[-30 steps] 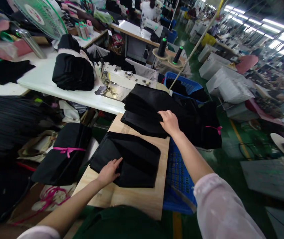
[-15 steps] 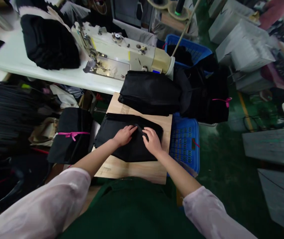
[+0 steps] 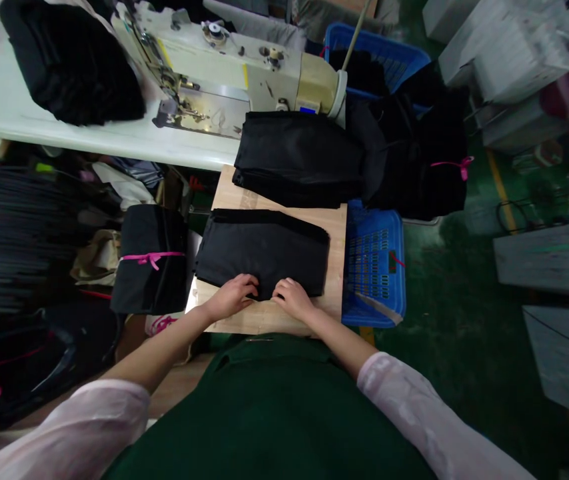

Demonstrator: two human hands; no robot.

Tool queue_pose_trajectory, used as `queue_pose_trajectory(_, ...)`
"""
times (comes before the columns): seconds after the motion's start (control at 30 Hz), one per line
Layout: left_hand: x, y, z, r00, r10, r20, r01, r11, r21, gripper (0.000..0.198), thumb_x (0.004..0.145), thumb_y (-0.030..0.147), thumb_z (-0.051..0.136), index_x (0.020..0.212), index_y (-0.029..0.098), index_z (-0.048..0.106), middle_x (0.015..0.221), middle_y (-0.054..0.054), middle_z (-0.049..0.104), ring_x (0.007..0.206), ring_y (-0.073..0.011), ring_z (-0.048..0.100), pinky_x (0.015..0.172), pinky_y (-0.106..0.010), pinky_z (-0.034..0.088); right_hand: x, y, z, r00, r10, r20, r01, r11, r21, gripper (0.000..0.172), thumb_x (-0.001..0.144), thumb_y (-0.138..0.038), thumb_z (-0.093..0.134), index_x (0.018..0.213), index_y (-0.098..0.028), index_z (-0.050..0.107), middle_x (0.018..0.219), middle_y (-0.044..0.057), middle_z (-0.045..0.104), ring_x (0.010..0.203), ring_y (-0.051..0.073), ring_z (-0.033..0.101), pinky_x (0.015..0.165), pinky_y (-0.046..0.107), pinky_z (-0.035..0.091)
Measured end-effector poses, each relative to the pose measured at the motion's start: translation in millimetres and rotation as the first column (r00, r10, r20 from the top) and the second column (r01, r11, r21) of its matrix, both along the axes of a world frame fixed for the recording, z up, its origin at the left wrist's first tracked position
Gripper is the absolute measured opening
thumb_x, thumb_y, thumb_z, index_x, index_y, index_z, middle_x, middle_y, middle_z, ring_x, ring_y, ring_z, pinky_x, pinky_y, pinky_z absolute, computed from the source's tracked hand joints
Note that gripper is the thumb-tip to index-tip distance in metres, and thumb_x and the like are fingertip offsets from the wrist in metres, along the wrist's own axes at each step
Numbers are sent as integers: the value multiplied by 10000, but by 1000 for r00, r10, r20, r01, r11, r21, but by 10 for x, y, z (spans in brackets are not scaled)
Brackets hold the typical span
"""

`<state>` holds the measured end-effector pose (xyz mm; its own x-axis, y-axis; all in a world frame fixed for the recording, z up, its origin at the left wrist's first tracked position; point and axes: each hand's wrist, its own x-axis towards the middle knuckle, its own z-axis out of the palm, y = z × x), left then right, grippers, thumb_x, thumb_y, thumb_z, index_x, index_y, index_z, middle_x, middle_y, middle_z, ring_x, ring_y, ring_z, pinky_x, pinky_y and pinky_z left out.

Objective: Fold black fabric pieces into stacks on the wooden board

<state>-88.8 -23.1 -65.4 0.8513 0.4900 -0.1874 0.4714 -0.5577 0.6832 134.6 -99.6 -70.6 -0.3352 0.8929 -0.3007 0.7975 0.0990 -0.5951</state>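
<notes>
A folded piece of black fabric [image 3: 262, 250] lies flat on a pale wooden board [image 3: 336, 267]. My left hand [image 3: 232, 298] rests on the fabric's near edge, and my right hand [image 3: 293, 299] rests beside it on the same edge, their fingertips a little apart. Neither hand visibly grips a fold. Just beyond the fabric, a thicker stack of folded black cloth [image 3: 297, 160] sits at the far end of the board, not touching either hand.
To the left stands a black bundle tied with pink ribbon [image 3: 152, 267], and another [image 3: 427, 160] lies to the right. A sewing machine [image 3: 234, 73] sits on a white table [image 3: 64, 143] beyond the board. Blue plastic crates [image 3: 374, 267] stand to the right.
Both hands have slid from the middle of the black fabric to its near edge. The fabric now lies flatter and squarer. The view has tilted further down.
</notes>
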Motion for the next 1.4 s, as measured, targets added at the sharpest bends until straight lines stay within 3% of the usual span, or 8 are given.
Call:
queue_pose_trajectory(0.13, 69, 31, -18, 999, 42, 9, -42, 999, 6, 166, 884, 195, 472, 884, 178, 636, 1011, -85, 603, 971, -204, 547, 876, -328, 448, 42, 32, 21, 986, -152, -68, 146, 986, -77, 113, 931, -242, 550, 918, -200, 654, 937, 29, 653, 921, 165, 568, 848, 282, 418)
queue_pose_trajectory(0.23, 148, 97, -37, 988, 154, -20, -154, 988, -13, 177, 902, 224, 426, 935, 182, 595, 914, -67, 624, 882, -197, 576, 811, -319, 465, 35, -19, 84, 975, -221, 1, 221, 974, 47, 176, 954, -198, 471, 1033, -193, 629, 1055, 67, 633, 1010, 192, 542, 891, 308, 404)
queue_pose_trajectory(0.43, 225, 219, -74, 960, 280, -14, -279, 951, -130, 115, 831, 182, 442, 909, 198, 525, 803, -8, 614, 726, -158, 583, 694, -270, 460, -107, -123, 170, 978, 153, 143, -177, 968, 176, 191, 959, -254, 472, 1050, -188, 626, 1111, 93, 599, 1031, 233, 489, 882, 357, 380)
queue_pose_trajectory(0.7, 191, 231, -72, 985, 149, 87, -136, 980, -145, 293, 728, 39, 372, 784, 180, 622, 848, -29, 626, 850, -151, 594, 836, -277, 463, -113, -47, 101, 987, 10, 162, -35, 987, 155, 150, 921, -278, 560, 926, -214, 695, 1176, 75, 576, 1105, 244, 442, 921, 399, 362)
queue_pose_trajectory(1.0, 130, 172, -31, 998, 46, 34, -45, 998, -46, 162, 805, 248, 602, 925, 167, 675, 1008, -76, 614, 981, -199, 590, 887, -306, 472, -60, -1, 146, 972, -220, 77, 208, 968, 138, 177, 940, -279, 528, 876, -201, 673, 1131, 58, 591, 1079, 205, 468, 937, 347, 379)
queue_pose_trajectory(1.1, 153, 186, -19, 999, 52, 1, -52, 999, -1, 178, 854, 195, 510, 942, 164, 662, 958, -73, 651, 931, -193, 612, 855, -307, 486, -69, -56, 162, 985, -139, 105, 108, 960, 259, 214, 971, -284, 469, 939, -194, 661, 1136, 76, 603, 1068, 217, 483, 948, 374, 359)
queue_pose_trajectory(1.23, 213, 316, 78, 1000, 30, 6, -30, 999, 17, 253, 898, 197, 428, 1009, 196, 656, 1007, -46, 693, 948, -178, 634, 878, -298, 487, -139, -155, 65, 980, 164, 109, -191, 924, 330, 200, 972, -223, 454, 1036, -184, 640, 1075, 70, 641, 974, 195, 531, 875, 335, 410)
queue_pose_trajectory(1.4, 408, 725, 261, 1000, -23, -5, 23, 997, 70, 280, 932, 271, 414, 1061, 216, 657, 1056, -27, 700, 962, -177, 643, 885, -294, 489, -179, -157, -46, 980, 32, 198, -91, 952, 294, 293, 902, -199, 579, 1192, -156, 578, 1283, 121, 561, 1155, 247, 479, 906, 364, 441)
